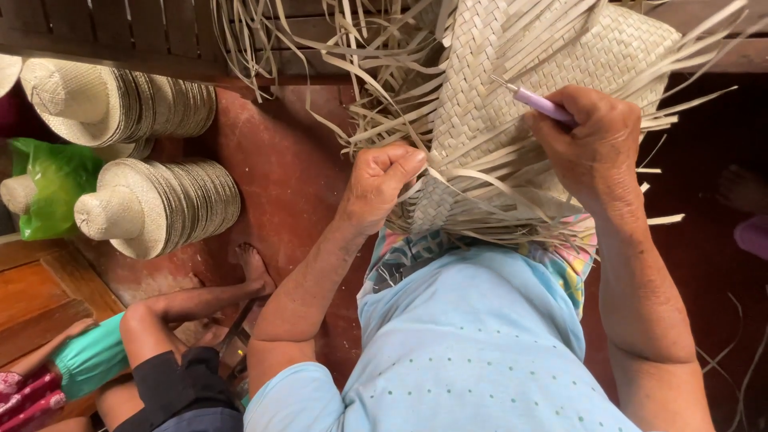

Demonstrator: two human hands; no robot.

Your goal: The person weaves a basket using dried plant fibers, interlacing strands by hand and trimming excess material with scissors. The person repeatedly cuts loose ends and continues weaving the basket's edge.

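A pale, half-woven straw hat [512,88] with a tight diagonal plait and long loose strips fringing its edges lay on the person's lap. The left hand [382,180] pinched one strip at its lower edge; the right hand [596,144] gripped a thin lilac-handled tool [538,102] against the weave. Two stacks of finished straw hats [152,160] lay well apart on the red floor [284,160], with bare floor between.

Two stacks of woven hats [160,204], a green plastic bag [50,186], perhaps another person's bare foot [254,268].
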